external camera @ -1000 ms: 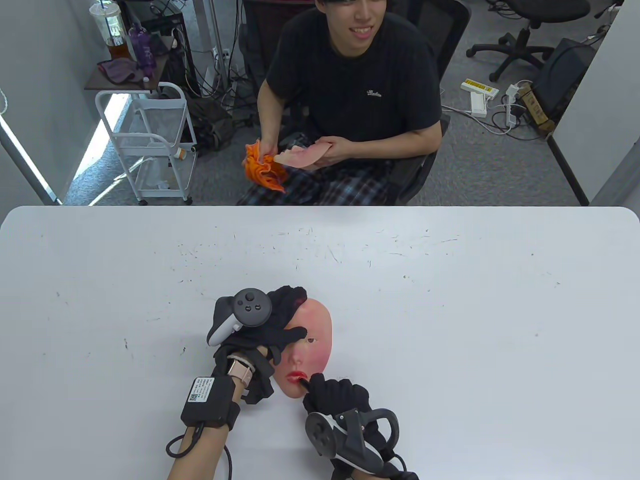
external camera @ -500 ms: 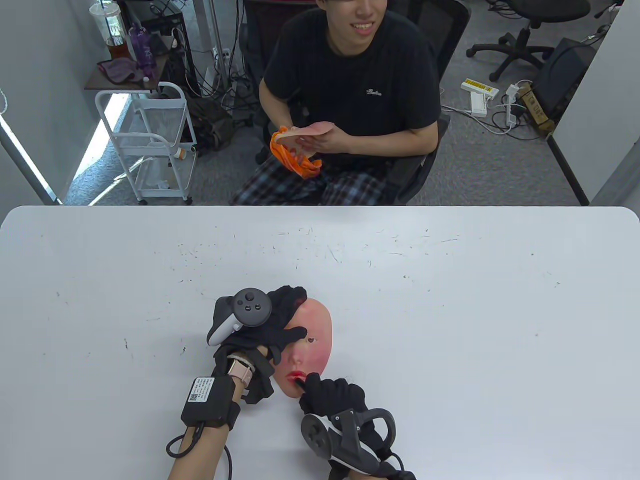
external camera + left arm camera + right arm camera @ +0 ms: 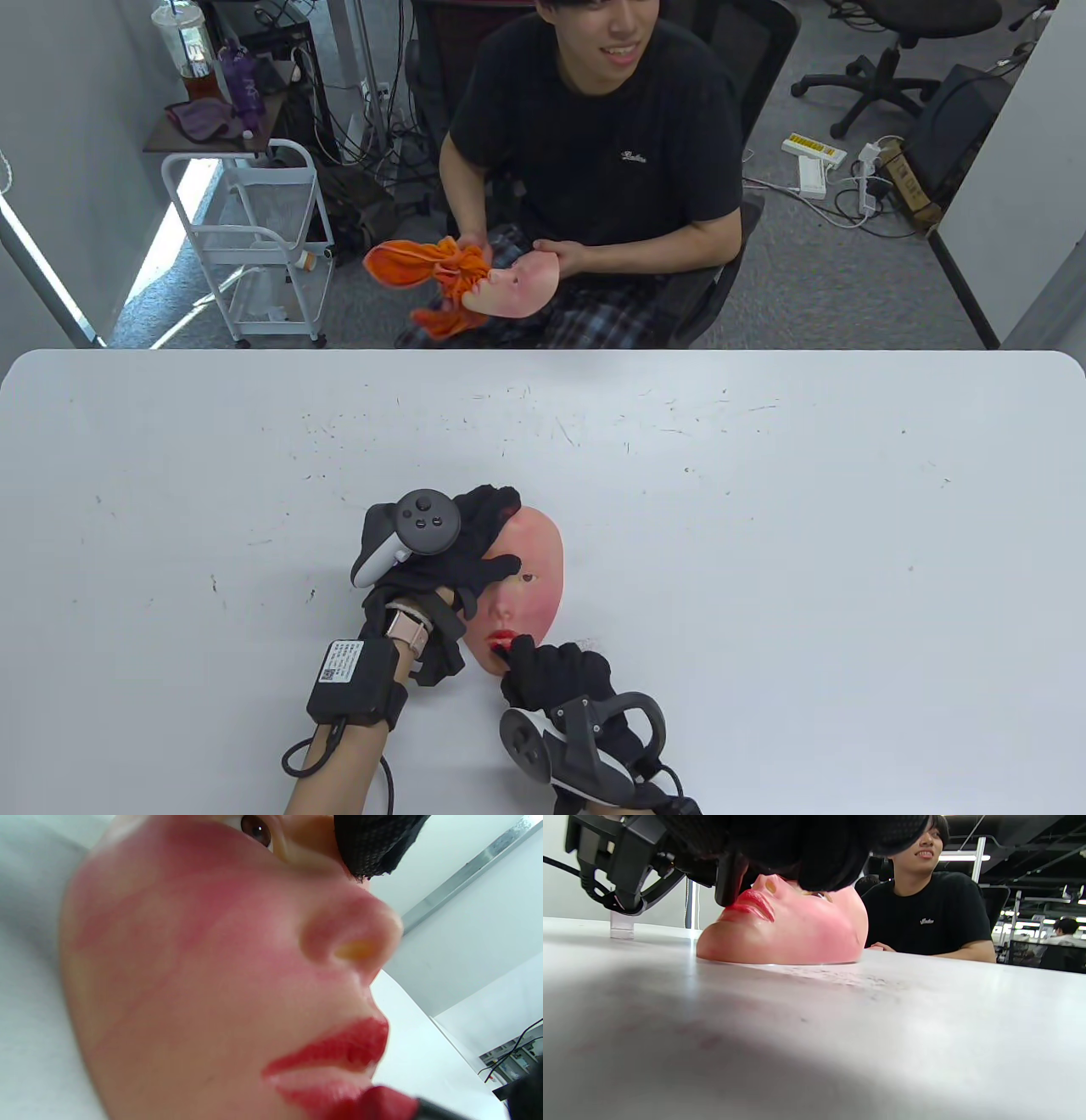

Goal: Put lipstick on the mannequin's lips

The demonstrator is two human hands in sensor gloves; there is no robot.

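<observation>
Since a second ago the right hand [image 3: 556, 671] has slid left along the mouth. Table view: the mannequin face [image 3: 530, 586] lies near-centre, the left hand [image 3: 462, 564] pressing its far-left side. Left wrist view: the lipstick [image 3: 377, 1103] touches the lower lip; the lips [image 3: 339, 1052] look mostly red, little left. Right wrist view: fingers [image 3: 814, 853] curled closed around the lipstick.

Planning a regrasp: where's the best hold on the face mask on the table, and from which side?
Probably the forehead rim of the face mask, from its left edge, where the left hand rests. It lies flat, face up; the right hand works the lipstick at the lips.
</observation>
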